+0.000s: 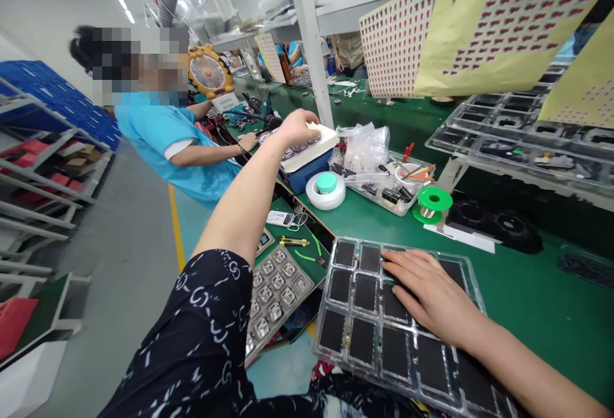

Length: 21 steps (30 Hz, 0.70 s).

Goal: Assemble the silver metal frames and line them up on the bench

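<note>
My left hand (298,128) is stretched far forward over a cream-coloured slab (323,140) that lies on a blue box (311,172). Its fingers are bent down and closed at small parts on the slab; what they pinch is hidden. My right hand (425,287) lies flat, fingers stretched, on a clear plastic tray (330,357) in front of me. Black rectangular pieces (363,339) fill the tray's compartments. To its left, a second tray (283,274) holds rows of small square metallic parts.
A co-worker in a blue top (158,143) sits at the left. Beyond my tray are a roll of clear tape (326,197), a green solder spool (432,204) and a bin of tools (398,204). A yellow cutter (294,241) lies near the left tray. Yellow sticker sheets (398,41) hang overhead.
</note>
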Motion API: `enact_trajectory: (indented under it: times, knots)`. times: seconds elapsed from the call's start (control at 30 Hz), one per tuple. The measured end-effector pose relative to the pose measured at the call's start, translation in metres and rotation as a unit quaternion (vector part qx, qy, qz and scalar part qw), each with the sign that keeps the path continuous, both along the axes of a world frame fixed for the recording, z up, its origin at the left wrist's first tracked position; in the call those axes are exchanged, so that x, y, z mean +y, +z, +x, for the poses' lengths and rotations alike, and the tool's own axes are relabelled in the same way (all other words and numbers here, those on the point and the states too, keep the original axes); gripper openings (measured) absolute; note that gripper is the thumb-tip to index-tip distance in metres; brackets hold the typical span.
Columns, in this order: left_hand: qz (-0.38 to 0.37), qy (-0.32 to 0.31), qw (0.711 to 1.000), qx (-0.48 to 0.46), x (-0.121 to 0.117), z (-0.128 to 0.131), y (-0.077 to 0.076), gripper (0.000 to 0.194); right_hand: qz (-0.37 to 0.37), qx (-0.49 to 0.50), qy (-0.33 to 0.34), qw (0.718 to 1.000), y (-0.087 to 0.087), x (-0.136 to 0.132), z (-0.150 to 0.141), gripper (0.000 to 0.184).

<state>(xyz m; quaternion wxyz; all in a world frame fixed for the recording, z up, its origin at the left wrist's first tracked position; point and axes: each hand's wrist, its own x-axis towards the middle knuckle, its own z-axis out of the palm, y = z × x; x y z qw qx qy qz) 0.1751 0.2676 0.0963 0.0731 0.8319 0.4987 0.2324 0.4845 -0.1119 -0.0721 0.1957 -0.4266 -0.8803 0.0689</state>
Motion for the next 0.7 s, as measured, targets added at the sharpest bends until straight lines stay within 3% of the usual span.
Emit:
enact_trajectory:
  times: [0.13,0.2,0.27,0.33,0.43,0.53,0.63,0.7]
  knots:
    - [0.13,0.007,0.981,-0.146,-0.046,-0.012,0.007,0.026,-0.007,0.004,-0.001,1.0,0.003,0.0,0.0,0.04]
    - [0.143,0.011,0.967,-0.208,-0.085,-0.027,-0.001,0.025,-0.011,0.002,0.003,1.0,0.003,0.0,0.0,0.04]
    - [0.121,0.022,0.964,-0.236,-0.131,-0.047,-0.022,0.028,-0.013,0.001,0.009,1.0,0.002,0.0,0.0,0.039]
    - [0.058,0.035,0.973,-0.219,-0.178,-0.072,-0.056,0.031,-0.014,0.007,0.011,1.0,0.0,0.002,0.0,0.04]
    - [-0.111,0.059,0.984,-0.124,-0.242,-0.107,-0.127,0.029,-0.011,0.021,0.01,1.0,-0.005,0.007,0.0,0.04]
    - [-0.284,0.109,0.953,0.013,-0.294,-0.134,-0.208,0.019,-0.006,0.023,0.012,1.0,-0.005,0.008,-0.001,0.039]
    - [-0.321,0.15,0.932,0.069,-0.337,-0.147,-0.273,0.014,-0.004,0.022,0.014,1.0,-0.004,0.006,-0.002,0.04]
    - [-0.324,0.174,0.926,0.082,-0.356,-0.15,-0.301,0.019,-0.005,0.023,0.017,1.0,-0.005,0.006,-0.002,0.041]
